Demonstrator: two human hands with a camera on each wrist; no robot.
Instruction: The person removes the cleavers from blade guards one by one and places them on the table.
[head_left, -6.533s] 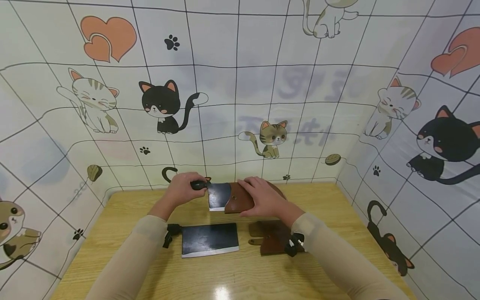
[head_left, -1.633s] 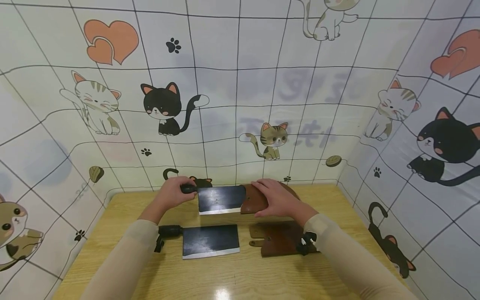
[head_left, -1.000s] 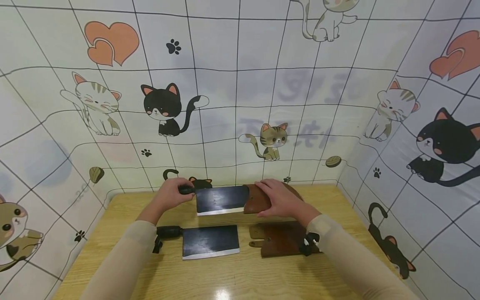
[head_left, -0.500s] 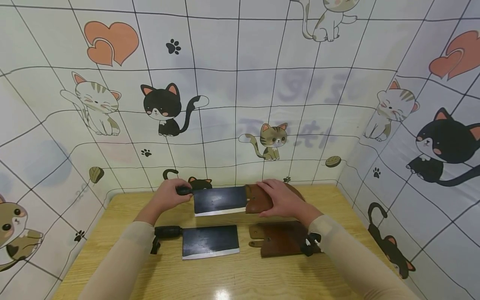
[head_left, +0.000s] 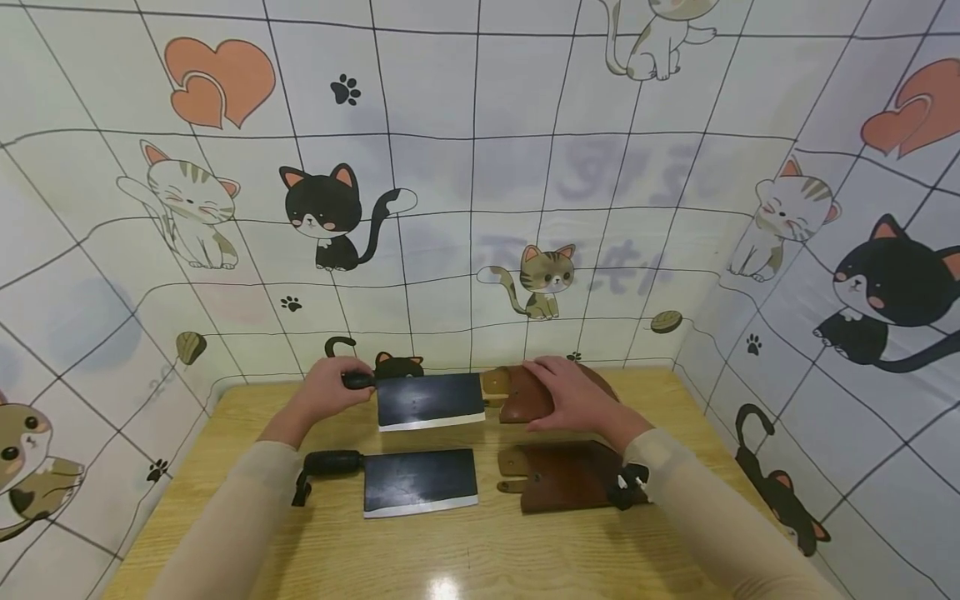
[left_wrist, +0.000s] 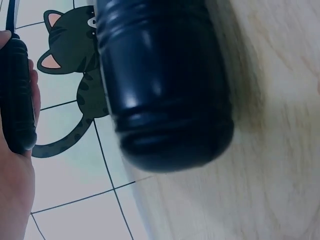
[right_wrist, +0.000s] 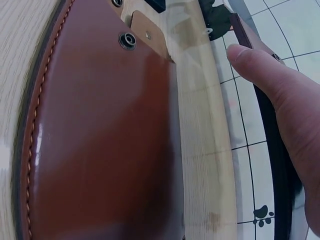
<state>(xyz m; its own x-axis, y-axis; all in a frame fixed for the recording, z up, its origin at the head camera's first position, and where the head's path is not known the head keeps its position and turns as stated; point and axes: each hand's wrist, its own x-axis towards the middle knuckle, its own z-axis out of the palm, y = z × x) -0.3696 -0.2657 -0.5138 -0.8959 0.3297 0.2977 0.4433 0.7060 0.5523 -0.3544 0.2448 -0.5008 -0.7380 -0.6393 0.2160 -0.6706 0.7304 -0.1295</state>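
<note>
My left hand (head_left: 318, 392) grips the black handle of a cleaver (head_left: 430, 400), whose dark blade with a bright edge points right. The left wrist view shows my fingers wrapped around that handle (left_wrist: 17, 95). My right hand (head_left: 576, 397) holds a brown leather knife sheath (head_left: 521, 396) across its top and front; the thumb (right_wrist: 242, 55) shows in the right wrist view. The blade's end is beside the sheath's tan snap strap (head_left: 495, 383), and the whole blade is outside the sheath. My right palm hides the sheath's middle.
Nearer on the wooden table (head_left: 465, 554) lies a second cleaver (head_left: 420, 482), its handle to the left with a black strap. A second brown sheath (head_left: 566, 477) lies to its right, partly under my right wrist. Behind stands a cat-print wall cloth (head_left: 435, 167).
The cleaver has slid left out of the sheath, from mostly exposed to fully outside. My left hand moved left, my right hand slightly right with the sheath. The tan strap now shows.
</note>
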